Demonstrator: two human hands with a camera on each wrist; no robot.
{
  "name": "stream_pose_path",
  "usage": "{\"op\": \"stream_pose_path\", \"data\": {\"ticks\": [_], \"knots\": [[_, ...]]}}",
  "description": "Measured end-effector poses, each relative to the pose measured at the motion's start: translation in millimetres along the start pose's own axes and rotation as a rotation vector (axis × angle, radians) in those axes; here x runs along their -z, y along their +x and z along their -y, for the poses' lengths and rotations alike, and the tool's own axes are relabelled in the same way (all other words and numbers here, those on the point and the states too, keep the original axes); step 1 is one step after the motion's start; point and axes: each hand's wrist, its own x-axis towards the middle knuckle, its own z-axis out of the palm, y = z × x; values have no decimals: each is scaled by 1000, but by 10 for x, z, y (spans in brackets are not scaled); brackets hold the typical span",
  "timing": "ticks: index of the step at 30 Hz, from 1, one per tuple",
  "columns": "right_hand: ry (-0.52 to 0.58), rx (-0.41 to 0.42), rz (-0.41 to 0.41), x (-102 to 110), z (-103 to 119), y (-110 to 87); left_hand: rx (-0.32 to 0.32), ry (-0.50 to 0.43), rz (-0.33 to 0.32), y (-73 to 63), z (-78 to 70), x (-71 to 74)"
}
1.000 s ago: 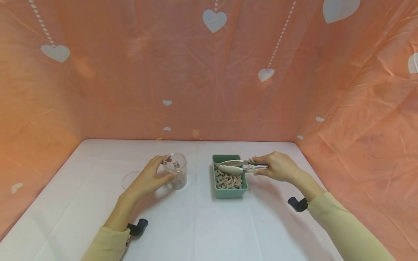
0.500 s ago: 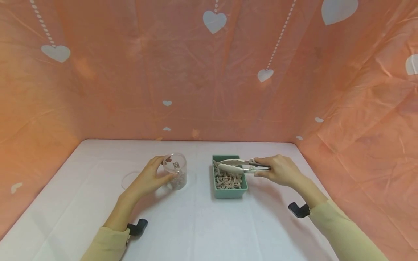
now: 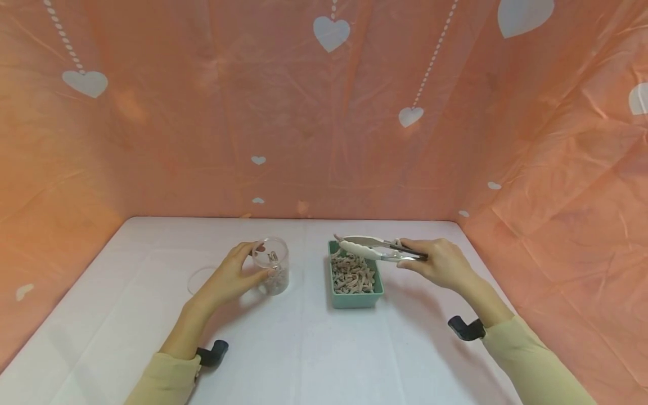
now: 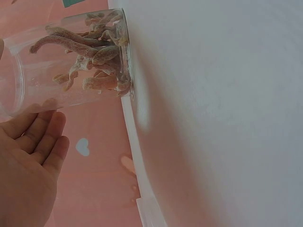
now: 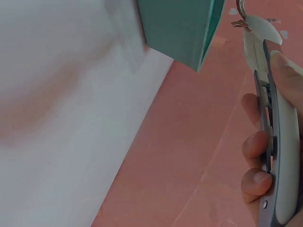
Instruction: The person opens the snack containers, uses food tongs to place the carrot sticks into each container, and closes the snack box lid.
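Observation:
My left hand (image 3: pixel 234 277) holds a clear jar (image 3: pixel 280 275) upright on the table, thumb and fingers on opposite sides. Brown, twisted dried pieces (image 4: pixel 102 56) lie in its lower part, as the left wrist view shows. My right hand (image 3: pixel 441 262) grips white-headed metal tongs (image 3: pixel 367 247) above the back of a green rectangular box (image 3: pixel 355 302). More of the dried pieces (image 3: pixel 352 275) fill much of that box. At the tongs' tips a few thin brown pieces (image 5: pixel 241 23) stick out, pinched between the heads.
A clear round lid (image 3: pixel 198 281) lies on the white table (image 3: pixel 324 354), left of the jar and partly behind my left hand. Orange cloth (image 3: pixel 202 140) with white hearts hangs behind the table and at both sides.
My right hand has moved slightly right, and the tongs have risen out of the pile with pieces at their tips. My left hand and the jar stay in place.

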Motion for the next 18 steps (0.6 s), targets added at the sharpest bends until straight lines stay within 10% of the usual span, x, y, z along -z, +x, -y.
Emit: {"op": "stream_pose_path", "data": {"ticks": [18], "knots": [[38,112,-97,33,116,123,-1,-16,-5,-3,19,-18]]}}
